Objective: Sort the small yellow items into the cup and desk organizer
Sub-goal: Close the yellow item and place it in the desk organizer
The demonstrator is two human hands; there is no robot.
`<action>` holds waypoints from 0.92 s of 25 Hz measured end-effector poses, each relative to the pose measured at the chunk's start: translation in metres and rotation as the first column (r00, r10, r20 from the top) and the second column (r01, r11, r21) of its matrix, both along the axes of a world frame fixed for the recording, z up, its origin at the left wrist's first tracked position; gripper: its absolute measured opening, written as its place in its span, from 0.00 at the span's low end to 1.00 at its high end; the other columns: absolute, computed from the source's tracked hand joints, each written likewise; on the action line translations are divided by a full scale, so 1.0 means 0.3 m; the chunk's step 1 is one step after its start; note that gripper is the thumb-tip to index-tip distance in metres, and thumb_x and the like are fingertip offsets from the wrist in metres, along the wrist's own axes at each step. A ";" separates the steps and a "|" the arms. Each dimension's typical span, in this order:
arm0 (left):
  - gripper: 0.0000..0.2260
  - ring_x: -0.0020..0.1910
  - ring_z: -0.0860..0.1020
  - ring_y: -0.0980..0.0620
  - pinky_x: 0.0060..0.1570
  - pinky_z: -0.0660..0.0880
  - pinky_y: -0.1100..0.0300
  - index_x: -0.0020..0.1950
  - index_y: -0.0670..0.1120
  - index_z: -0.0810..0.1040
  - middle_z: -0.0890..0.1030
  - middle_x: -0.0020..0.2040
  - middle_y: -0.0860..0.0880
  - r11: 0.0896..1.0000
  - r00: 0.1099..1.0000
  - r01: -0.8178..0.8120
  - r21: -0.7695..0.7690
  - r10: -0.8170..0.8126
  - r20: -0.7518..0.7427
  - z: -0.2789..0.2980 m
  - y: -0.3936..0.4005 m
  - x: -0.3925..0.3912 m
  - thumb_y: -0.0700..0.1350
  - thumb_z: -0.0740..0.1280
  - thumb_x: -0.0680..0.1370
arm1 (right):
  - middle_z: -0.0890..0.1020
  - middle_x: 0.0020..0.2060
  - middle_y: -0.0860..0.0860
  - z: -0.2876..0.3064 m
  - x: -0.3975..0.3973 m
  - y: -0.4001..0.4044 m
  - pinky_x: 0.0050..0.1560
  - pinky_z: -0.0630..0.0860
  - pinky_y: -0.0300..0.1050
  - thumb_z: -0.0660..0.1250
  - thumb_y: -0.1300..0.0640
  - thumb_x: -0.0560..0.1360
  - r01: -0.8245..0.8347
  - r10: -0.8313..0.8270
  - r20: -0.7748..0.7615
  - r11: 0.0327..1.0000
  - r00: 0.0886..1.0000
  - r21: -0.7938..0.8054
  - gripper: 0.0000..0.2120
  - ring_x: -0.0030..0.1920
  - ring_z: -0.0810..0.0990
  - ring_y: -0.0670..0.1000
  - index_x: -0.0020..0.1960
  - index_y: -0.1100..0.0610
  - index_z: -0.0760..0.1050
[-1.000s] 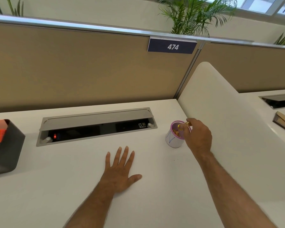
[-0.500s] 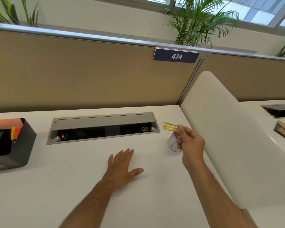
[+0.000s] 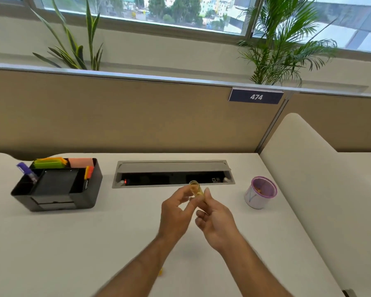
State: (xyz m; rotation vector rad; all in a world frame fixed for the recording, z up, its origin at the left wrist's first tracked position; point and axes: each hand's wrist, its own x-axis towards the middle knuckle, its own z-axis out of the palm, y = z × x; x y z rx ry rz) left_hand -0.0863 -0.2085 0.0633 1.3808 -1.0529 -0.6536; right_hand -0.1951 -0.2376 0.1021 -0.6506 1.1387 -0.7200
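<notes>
Forearms: both bare, rising from the bottom edge and converging over the middle of the white desk (image 3: 51,243).
Yellow speck: a small, blurred yellow bit (image 3: 160,271) lies on the desk beside the left forearm; its kind cannot be told.
Right hand (image 3: 217,221): raised above the desk, palm turned leftward, thumb and forefinger pinched on a small clear yellow tube (image 3: 195,188), the other fingers curled loosely.
Left hand (image 3: 176,213): lifted beside the right, fingers half spread, its fingertips meeting the same tube from the left; whether they grip it or only touch it cannot be told.
Tube: held in the air between the two hands, its round end tilted up and away.
Cup (image 3: 260,192): a white cup with a purple mesh rim, upright to the right, well apart from the hands, yellow bits inside.
Desk organizer (image 3: 58,185): black, at far left, holding coloured sticky notes and a purple pen.
Cable tray (image 3: 172,173): grey, lid open, beyond the hands.
Partition: tan, bearing a plate marked 474 (image 3: 256,96).
</notes>
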 end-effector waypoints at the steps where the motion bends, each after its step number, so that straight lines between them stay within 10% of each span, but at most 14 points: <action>1: 0.13 0.53 0.81 0.59 0.52 0.78 0.66 0.58 0.61 0.78 0.84 0.49 0.64 1.000 1.000 -0.013 -0.008 0.013 0.016 0.005 0.026 0.024 0.54 0.70 0.74 | 0.87 0.47 0.52 0.001 0.017 0.019 0.42 0.80 0.46 0.66 0.41 0.76 -0.050 0.049 -0.023 0.999 0.999 -0.022 0.18 0.47 0.82 0.52 0.52 0.54 0.85; 7: 0.13 0.49 0.82 0.59 0.50 0.81 0.62 0.57 0.54 0.79 0.84 0.49 0.58 0.996 0.985 -0.086 0.010 0.083 0.154 0.005 0.191 0.172 0.54 0.71 0.73 | 0.86 0.49 0.52 -0.096 0.084 0.155 0.44 0.85 0.49 0.66 0.48 0.79 -0.351 0.227 -0.409 0.900 0.884 -0.259 0.10 0.44 0.86 0.51 0.53 0.51 0.82; 15: 0.16 0.48 0.83 0.57 0.49 0.80 0.67 0.58 0.46 0.80 0.85 0.51 0.52 0.987 0.958 -0.149 0.057 0.130 0.257 -0.031 0.355 0.267 0.51 0.73 0.73 | 0.76 0.61 0.50 -0.331 0.128 0.302 0.59 0.74 0.45 0.73 0.49 0.70 -0.942 0.272 -0.952 0.333 0.138 -0.041 0.27 0.61 0.76 0.52 0.68 0.47 0.72; 23: 0.16 0.46 0.83 0.58 0.48 0.80 0.68 0.58 0.46 0.81 0.85 0.50 0.53 0.987 0.953 -0.156 0.045 0.138 0.269 -0.027 0.431 0.310 0.52 0.73 0.73 | 0.77 0.56 0.55 -0.358 0.156 0.330 0.54 0.75 0.46 0.65 0.60 0.76 -0.973 0.101 -0.986 0.205 0.129 -0.106 0.23 0.55 0.79 0.56 0.70 0.51 0.71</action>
